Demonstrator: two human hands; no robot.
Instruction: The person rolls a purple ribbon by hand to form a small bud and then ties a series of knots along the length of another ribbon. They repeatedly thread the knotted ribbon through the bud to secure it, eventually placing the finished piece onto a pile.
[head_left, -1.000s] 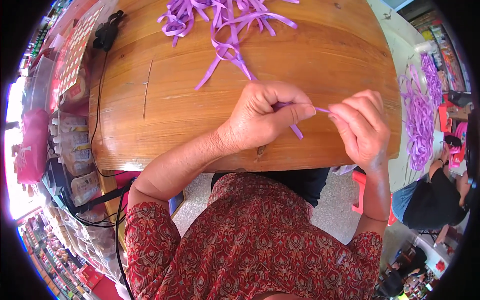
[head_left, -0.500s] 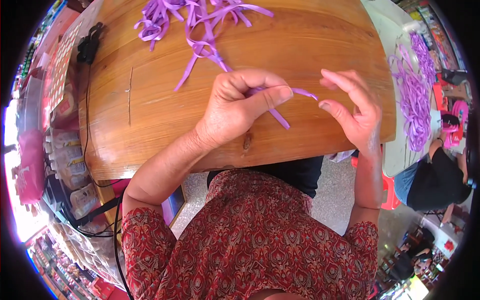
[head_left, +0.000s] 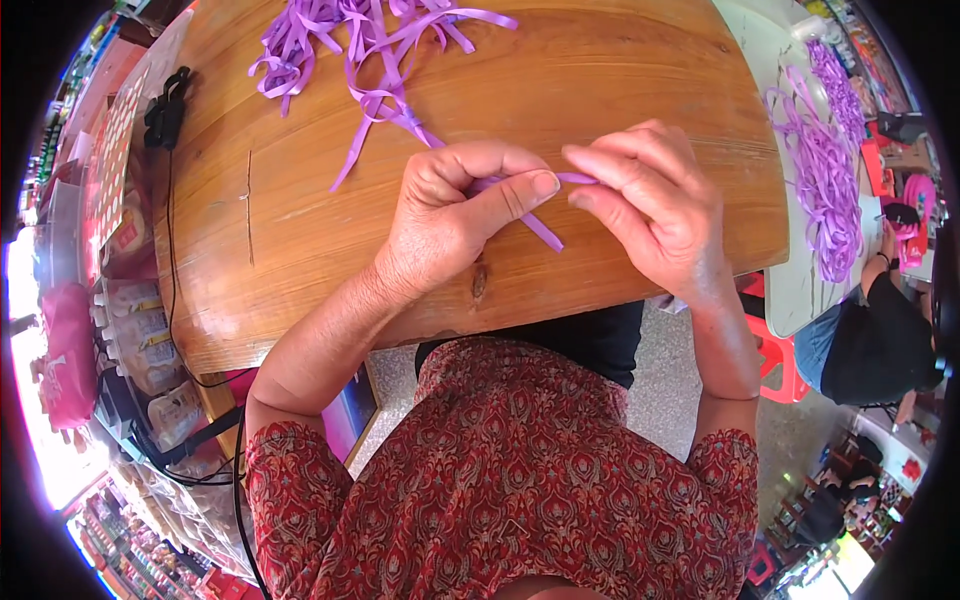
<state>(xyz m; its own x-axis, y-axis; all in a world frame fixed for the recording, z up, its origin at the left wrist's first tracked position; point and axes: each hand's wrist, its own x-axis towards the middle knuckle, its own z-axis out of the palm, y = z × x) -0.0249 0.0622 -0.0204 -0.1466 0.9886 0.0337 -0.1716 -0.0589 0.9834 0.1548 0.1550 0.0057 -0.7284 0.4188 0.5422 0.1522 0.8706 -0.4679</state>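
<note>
My left hand [head_left: 450, 210] pinches a narrow purple ribbon [head_left: 543, 233] between thumb and bent forefinger, just above the wooden table. One tail slants down below the thumb, and a short end points to the right. Around that short end my right hand [head_left: 655, 210] is held with thumb and fingertips apart; the tip of the ribbon is partly hidden by its fingers. Beyond my left hand lies a knotted purple ribbon strand [head_left: 380, 100], running from behind that hand toward a loose heap of purple ribbons [head_left: 285, 65] at the far edge.
The wooden table [head_left: 620, 80] has a long crack at left. A black clip-like object [head_left: 165, 110] with a cable [head_left: 172, 270] sits on its left edge. At right, a white table [head_left: 800, 295] bears purple ribbon bundles [head_left: 820, 190]. A red stool [head_left: 780, 365] and another person are there too.
My right hand has moved left to the short ribbon end, its thumb and fingers coming closer together. My left hand keeps its pinch; the whole view has shifted slightly.
</note>
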